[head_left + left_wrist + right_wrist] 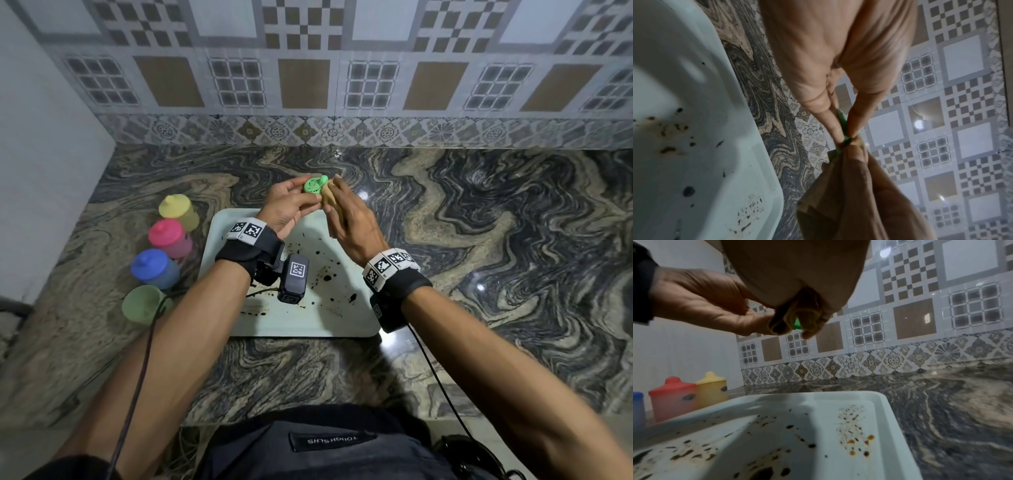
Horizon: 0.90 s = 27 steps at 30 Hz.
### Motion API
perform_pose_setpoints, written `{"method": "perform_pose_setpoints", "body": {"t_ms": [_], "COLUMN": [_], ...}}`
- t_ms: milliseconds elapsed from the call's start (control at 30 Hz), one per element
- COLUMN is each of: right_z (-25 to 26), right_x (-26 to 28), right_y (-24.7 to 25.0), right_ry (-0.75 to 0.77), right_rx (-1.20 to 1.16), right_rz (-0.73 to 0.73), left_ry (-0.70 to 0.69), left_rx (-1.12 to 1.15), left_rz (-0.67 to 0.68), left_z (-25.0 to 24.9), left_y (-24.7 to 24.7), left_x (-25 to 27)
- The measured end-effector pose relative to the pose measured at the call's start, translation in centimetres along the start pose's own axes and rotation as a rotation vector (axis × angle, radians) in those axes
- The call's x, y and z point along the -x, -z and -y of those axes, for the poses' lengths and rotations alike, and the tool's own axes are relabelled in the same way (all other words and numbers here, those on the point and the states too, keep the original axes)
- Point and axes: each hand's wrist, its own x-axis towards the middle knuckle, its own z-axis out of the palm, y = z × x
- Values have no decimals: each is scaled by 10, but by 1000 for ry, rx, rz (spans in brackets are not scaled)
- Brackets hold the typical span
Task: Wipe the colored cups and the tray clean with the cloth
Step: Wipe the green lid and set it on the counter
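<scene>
Above the far edge of the tray, my left hand (pixel 299 197) pinches a small green lid (pixel 314 185) between thumb and fingers. My right hand (pixel 339 195) grips a folded tan cloth (pixel 327 200) and presses it against the lid's side. In the left wrist view only the lid's thin green edge (pixel 842 118) shows between my fingers, with the cloth (pixel 818 203) below it. The right wrist view shows the cloth (pixel 789 321) bunched around the lid (pixel 797 323). The white tray (pixel 342 322) lies under my wrists, spotted with dark and brown stains (pixel 853 443).
Four cups stand in a row left of the tray: yellow (pixel 178 209), pink (pixel 169 236) and blue (pixel 154 269) with lids on, and a green cup (pixel 144 303) without a lid nearest me. A tiled wall (pixel 308 85) backs the marbled counter (pixel 496 240).
</scene>
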Motion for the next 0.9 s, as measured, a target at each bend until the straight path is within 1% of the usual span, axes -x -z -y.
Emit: {"method": "perform_pose_setpoints", "body": {"t_ms": [100,200,300,367,433,467,500,567,633,700,767,833,900], "right_z": [11,16,15,16,17,18,18,18,16,16,18,21,26], "right_x": [-1,-5,-11,-13,-15,-16,-17,-19,-19,-16,-13,-12,-12], "right_y": [2,4,2,6,14,17,19,20,19,18,16,11,8], "right_ry": [0,35,70,27,-13,-13,-5,5,-49,-87,-48,-14,-36], "right_rx": [-2,17,-9,-62,-80,-82,-81,-71,-80,-92,-81,-27,15], "right_rz": [2,-19,-38,-57,-48,-38,-24,6,9,-49,-98,-64,-19], "left_ry": [-22,-47,-59,-47,-14,-3,2,-7,-25,-46,-69,-83,-85], "left_rx": [-38,-33,-31,-64,-78,-70,-58,-25,14,25,30,33,40], "left_rz": [-53,-111,-116,-39,96,148,171,140,53,-15,-48,-60,-65], "left_z": [-1,1,1,-2,-5,-6,-8,-9,-9,-11,-13,-13,-12], "left_y": [-6,-8,-8,-5,0,3,5,6,5,5,6,5,3], "left_x": [1,0,4,10,15,16,17,16,14,13,11,11,10]}}
